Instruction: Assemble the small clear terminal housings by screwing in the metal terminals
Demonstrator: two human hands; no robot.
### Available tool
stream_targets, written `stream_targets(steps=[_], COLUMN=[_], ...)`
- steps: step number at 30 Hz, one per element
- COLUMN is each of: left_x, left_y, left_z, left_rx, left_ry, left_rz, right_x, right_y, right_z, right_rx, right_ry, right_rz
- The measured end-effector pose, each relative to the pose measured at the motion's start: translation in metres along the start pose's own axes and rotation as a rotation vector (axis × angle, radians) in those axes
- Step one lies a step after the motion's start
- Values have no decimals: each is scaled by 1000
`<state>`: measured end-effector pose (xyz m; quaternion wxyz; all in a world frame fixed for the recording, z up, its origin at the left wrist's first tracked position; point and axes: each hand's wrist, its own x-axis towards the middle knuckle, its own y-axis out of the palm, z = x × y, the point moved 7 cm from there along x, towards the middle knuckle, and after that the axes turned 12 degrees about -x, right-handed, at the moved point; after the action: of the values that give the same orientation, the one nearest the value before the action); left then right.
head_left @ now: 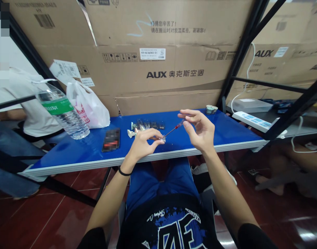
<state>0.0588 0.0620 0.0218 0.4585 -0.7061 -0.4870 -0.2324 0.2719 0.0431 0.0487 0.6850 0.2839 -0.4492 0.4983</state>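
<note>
My left hand (144, 145) pinches a small metal-and-clear part (162, 139) between its thumb and fingertips above the blue table (70, 155). My right hand (199, 129) holds a thin screwdriver with a red handle (179, 126) in its fingertips, and the shaft slopes down to the part. The tip meets the part or sits very close; I cannot tell which. A row of small dark and pale components (146, 126) lies on the tabletop just behind my left hand.
A pixelated black rectangular object (111, 139) lies left of the components. A water bottle (62, 111) and white plastic bag (87, 106) stand at the left end. A seated co-worker's white shirt (26, 103) shows far left. Cartons (148, 76) rise behind; a power strip (251, 121) sits right.
</note>
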Motion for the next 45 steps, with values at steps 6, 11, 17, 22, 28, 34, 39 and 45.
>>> stream_targets(steps=[6, 11, 17, 22, 28, 34, 39, 45], left_x=[-1, 0, 0, 0, 0, -2, -3, -3], left_y=[1, 4, 6, 5, 6, 5, 3, 0], left_z=[1, 1, 3, 2, 3, 6, 6, 5], left_rx=[0, -22, -7, -12, -18, -32, -41, -27], left_ry=[6, -15, -16, -20, -24, -78, -110, -110], left_rz=[17, 14, 25, 16, 23, 6, -12, -31], right_x=[-1, -3, -2, -2, -3, -3, -3, -3], right_y=[-6, 1, -6, 2, -3, 5, -5, 2], right_z=[4, -2, 1, -5, -2, -5, -3, -7], right_rx=[-81, 42, -113, 46, -36, 95, -74, 67], right_ry=[-49, 23, -53, 23, 39, 98, 10, 73], right_rz=[-117, -22, -149, -22, -129, -13, -143, -26])
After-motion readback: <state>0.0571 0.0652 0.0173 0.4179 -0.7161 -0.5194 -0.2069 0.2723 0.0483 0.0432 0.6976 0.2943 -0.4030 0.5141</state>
